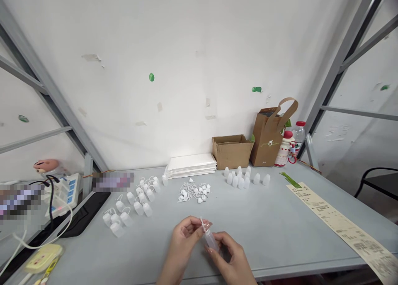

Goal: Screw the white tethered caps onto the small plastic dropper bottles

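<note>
Near the table's front edge, a small translucent plastic bottle [212, 240] stands tilted between the fingers of my right hand [230, 258]. My left hand [185, 239] pinches a white cap with a thin strap [202, 224] at the bottle's neck. Whether the cap is seated is hidden by my fingers. Beyond my hands lies a loose pile of white strapped caps [195, 191]. Several small bottles with looped caps [124, 219] stand in a group to the left. At the back right, several bottles without straps [241, 182] stand upright.
Along the wall are a stack of white boards [191, 165], an open cardboard box [233, 153], a brown paper bag [264, 142] and drink bottles [283, 150]. A long printed paper strip [338, 227] lies right. A power strip [66, 193] and cables are left.
</note>
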Action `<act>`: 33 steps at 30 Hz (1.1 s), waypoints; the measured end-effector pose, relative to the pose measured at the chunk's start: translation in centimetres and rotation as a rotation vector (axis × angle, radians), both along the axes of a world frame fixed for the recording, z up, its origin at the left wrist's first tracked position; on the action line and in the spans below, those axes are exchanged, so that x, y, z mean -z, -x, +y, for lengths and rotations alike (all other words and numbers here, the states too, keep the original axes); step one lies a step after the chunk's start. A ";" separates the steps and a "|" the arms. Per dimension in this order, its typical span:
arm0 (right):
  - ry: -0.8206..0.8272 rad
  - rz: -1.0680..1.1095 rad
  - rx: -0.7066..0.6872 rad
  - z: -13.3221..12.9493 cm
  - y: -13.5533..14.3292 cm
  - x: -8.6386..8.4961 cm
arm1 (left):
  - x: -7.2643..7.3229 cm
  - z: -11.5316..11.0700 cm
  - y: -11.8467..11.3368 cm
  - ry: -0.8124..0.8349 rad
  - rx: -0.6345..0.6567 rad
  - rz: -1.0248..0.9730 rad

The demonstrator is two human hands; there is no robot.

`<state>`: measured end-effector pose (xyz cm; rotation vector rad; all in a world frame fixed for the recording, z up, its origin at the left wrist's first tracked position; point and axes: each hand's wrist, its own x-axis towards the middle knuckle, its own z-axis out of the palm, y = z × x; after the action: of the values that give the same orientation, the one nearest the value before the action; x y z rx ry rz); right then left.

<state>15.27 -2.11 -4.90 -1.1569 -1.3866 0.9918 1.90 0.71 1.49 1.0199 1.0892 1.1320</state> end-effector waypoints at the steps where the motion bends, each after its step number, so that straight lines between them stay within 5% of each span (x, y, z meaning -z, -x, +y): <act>1: 0.009 0.002 -0.008 0.0 -0.1 -0.1 | 0.1 0.0 0.0 -0.006 0.005 -0.004; 8: 0.062 0.144 -0.153 1.0 -1.0 -1.8 | 1.3 0.1 -0.3 -0.047 0.011 -0.080; 16: 0.208 0.446 -0.170 1.7 -1.0 -0.9 | 1.8 0.0 -1.4 -0.070 -0.077 -0.140; 23: 0.216 0.494 -0.045 1.4 -0.3 -1.1 | 2.7 0.4 -1.7 -0.018 -0.211 -0.153; 33: 0.202 0.381 -0.133 1.0 -0.2 -1.5 | 1.7 -0.1 -1.4 -0.101 -0.220 -0.063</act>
<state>15.50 -1.07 -3.42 -0.9646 -1.0848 1.3934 3.28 0.62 -0.26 0.9518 1.1232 1.3989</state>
